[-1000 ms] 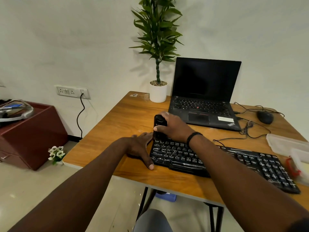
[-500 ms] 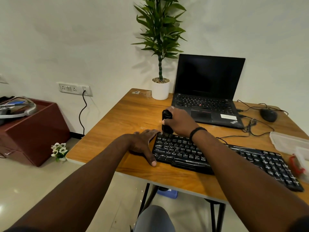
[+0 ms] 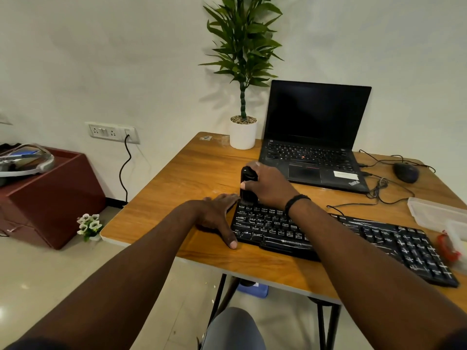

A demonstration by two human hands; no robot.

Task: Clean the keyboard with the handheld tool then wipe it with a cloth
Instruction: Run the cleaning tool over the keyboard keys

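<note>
Cabinet (image 3: 50,195) and wall socket (image 3: 113,132) stand at far left, off the table (image 3: 177,188) and clear of the work. Left hand (image 3: 217,215) lies flat with fingers straight, pressing the table just beside the left end of the keyboard (image 3: 341,238) and touching its edge, so as to steady it. Right hand (image 3: 270,185) grips the handheld tool (image 3: 247,183) upright, fingers wrapped round its dark body, tip down on the far-left corner keys. The tool looks light, rigid and smooth; a hold round its middle seems best, since a smooth shell may slip. The keyboard, lying along the near edge of the table, is probably light and stiff and may slide if unbraced; its keycaps could pop under hard pressure. Behind stand a potted plant (image 3: 242,132) and an open laptop (image 3: 313,147), near the tool's path. Further right, a mouse (image 3: 405,172) and loose cables (image 3: 379,190) lie beyond the keyboard; a plastic tray (image 3: 434,213) sits at its right end. No cloth can be identified.
</note>
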